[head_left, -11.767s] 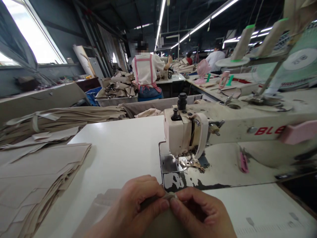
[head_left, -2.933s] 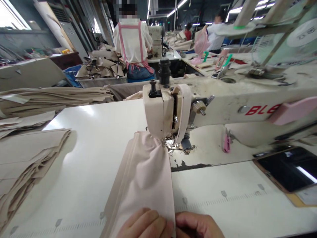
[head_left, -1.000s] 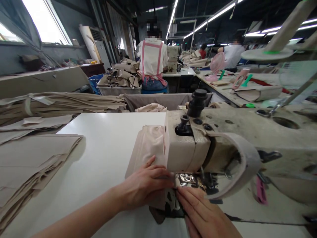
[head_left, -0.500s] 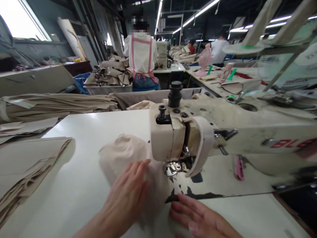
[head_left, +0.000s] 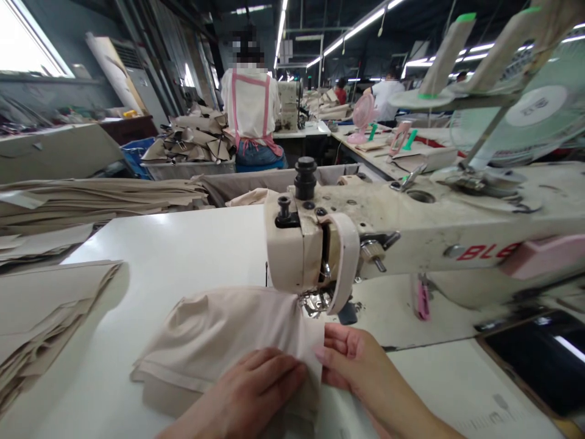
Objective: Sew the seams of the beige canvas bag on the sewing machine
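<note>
A beige fabric piece [head_left: 237,323] lies partly folded on the white table, its upper right end at the presser foot [head_left: 315,302] of the sewing machine [head_left: 297,244]. My left hand [head_left: 260,390] rests on top of the fabric, fingers laid out across it and slightly bent. At the fabric's right edge, my right hand [head_left: 347,360] pinches the cloth between thumb and fingers, just below the presser foot. The needle tip is hidden behind the machine head's guard strap.
Stacks of cut beige fabric [head_left: 55,329] lie at the left. A pink thread snipper [head_left: 422,299] sits under the machine arm, with a dark-screened phone [head_left: 539,360] at the right. A co-worker [head_left: 251,110] sits ahead beside a heaped bin [head_left: 187,171]. Thread cones [head_left: 445,58] stand upper right.
The fabric has been drawn toward me and spread out to the left. My left hand has shifted lower; my right hand has moved up and taken hold of the fabric's edge.
</note>
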Demonstrator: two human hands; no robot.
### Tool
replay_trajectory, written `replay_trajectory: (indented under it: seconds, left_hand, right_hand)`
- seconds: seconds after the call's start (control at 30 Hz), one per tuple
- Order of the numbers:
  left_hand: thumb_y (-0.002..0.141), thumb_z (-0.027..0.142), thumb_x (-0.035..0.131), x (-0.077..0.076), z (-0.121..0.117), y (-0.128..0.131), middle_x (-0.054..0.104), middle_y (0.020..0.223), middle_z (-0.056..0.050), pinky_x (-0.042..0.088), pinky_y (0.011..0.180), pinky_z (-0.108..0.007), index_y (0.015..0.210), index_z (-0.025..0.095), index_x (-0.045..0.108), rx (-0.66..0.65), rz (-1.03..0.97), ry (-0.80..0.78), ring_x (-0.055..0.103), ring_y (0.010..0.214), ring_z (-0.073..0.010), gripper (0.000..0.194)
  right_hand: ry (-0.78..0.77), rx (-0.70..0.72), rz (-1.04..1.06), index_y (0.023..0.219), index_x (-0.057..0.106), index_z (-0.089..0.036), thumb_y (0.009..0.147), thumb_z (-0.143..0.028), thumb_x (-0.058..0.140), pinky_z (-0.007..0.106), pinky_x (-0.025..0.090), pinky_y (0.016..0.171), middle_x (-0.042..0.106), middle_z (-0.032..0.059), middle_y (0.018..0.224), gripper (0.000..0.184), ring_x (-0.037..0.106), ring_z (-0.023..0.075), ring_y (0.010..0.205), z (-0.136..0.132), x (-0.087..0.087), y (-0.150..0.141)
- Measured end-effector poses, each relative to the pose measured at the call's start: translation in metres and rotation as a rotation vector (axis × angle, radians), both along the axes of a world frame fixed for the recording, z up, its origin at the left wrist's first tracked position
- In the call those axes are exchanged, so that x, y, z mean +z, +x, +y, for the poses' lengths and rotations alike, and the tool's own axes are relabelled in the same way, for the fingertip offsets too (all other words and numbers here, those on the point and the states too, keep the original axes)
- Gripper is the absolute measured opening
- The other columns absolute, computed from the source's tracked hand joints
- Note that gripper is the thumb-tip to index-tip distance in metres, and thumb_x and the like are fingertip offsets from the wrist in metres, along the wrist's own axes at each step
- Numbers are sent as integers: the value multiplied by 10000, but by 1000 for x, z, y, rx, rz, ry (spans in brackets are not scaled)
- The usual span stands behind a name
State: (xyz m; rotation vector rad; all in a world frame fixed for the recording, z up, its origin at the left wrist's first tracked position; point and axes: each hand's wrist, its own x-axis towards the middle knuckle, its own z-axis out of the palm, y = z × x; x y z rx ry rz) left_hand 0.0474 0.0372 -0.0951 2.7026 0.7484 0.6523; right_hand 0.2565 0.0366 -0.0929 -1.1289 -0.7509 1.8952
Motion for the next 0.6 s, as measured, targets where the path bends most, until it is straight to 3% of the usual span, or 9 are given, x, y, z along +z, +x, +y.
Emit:
replay_trajectory:
  seconds: [0.1,0.2,0.33,0.43,0.5,0.6]
  left_hand:
    - [989,229,347,13,12,13,657,950,-60,531,726,-231,1199,180,519,142,-82,-321,633,810,-158,276]
    - [935,157,446,18,34,30,652,900,-33,495,737,-249,1129,185,556,280,-89,-457,620,791,-160,224]
    - [875,159,535,17,57,42,667,912,-33,463,786,-260,928,169,617,239,-54,-580,614,845,-178,98]
    - [837,198,579,13,62,40,651,805,-13,455,724,-237,843,170,622,276,-82,-627,599,777,-169,52]
    - [820,190,570,10,62,39,627,731,-5,440,660,-220,784,163,609,325,-113,-631,581,717,-158,60]
    - [763,123,549,6,61,41,581,633,-3,400,583,-213,666,151,553,441,-148,-597,536,621,-141,101]
  right_hand:
    - [17,35,-49,959,664,-144,729,-249,692,228,539,689,730,26,788,254,700,158,753,3,-4,-3]
    - [43,47,-117,926,646,-160,739,-248,664,225,537,679,725,1,757,208,693,143,697,4,-9,-5]
    - [99,66,-159,893,634,-171,728,-258,660,265,540,672,715,1,743,188,688,171,693,7,-15,-3]
    - [150,71,-232,875,631,-165,734,-265,641,243,515,596,675,-2,682,173,672,173,658,7,-21,-3]
    - [181,46,-297,961,629,-161,736,-247,631,243,500,561,657,7,709,242,658,178,652,1,-25,-5]
    - [494,-40,-673,1217,563,-193,738,-150,585,338,547,690,646,84,1000,482,649,236,850,-13,-29,-7]
